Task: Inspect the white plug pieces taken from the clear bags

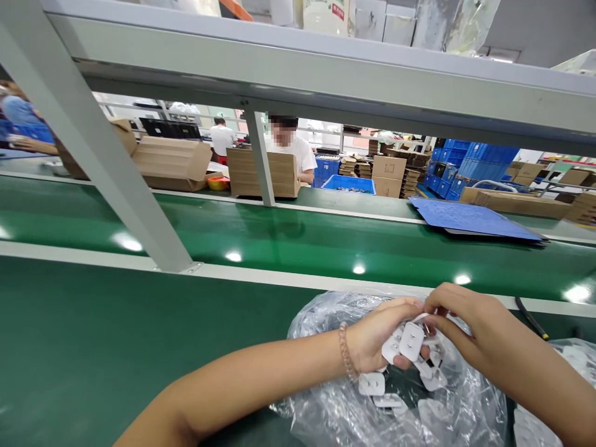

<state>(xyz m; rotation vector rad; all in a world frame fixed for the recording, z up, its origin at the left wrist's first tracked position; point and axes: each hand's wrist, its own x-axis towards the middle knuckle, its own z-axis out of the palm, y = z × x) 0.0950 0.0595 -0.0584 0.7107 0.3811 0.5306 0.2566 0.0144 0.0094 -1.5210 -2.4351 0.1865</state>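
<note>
My left hand (pixel 379 338), with a beaded bracelet at the wrist, is closed around several small white plastic plates (pixel 411 341). These have rounded corners and small dark slots, like socket covers. My right hand (pixel 459 313) meets it from the right, thumb and fingers pinched on the edge of a white plate (pixel 421 317) at the top of the handful. Beneath both hands spreads a clear plastic bag (pixel 321 385), with more loose white plates (pixel 371 383) lying in it. The fingers partly hide the held pieces.
A pen-like dark tool (pixel 531 318) and another bag of white parts (pixel 577 357) lie to the right. Beyond the green belt (pixel 298 233) are a blue sheet (pixel 475 218), cardboard boxes (pixel 172 161) and a co-worker (pixel 302 155). A slanted post (pixel 121 186) and shelf overhang the bench.
</note>
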